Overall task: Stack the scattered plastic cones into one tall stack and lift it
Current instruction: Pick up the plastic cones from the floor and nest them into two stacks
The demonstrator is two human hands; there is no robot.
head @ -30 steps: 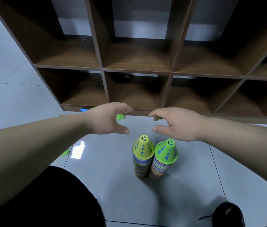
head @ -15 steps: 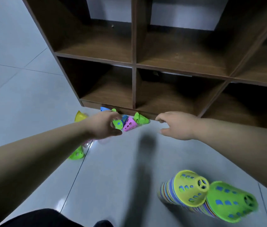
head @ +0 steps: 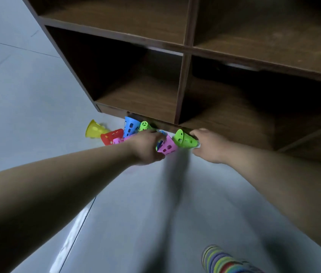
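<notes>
Several loose cones point(head: 129, 127) are lying tipped on the floor point(head: 37, 115) at the shelf point(head: 183, 85) foot. The right hand point(head: 209, 147) is clamping its fingers on a green cone point(head: 185, 139) lying sideways, narrow top pointing left. The left hand point(head: 146, 147) is curling its fingers round a pink cone point(head: 167, 147). A striped stack point(head: 220, 261) is sitting near right.

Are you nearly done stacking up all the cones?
Partly. One striped stack is already built. Right now the left hand grips a pink cone and the right hand grips a green cone. A yellow cone, a red cone and a blue cone lie loose by the shelf; lifting comes last.
</notes>
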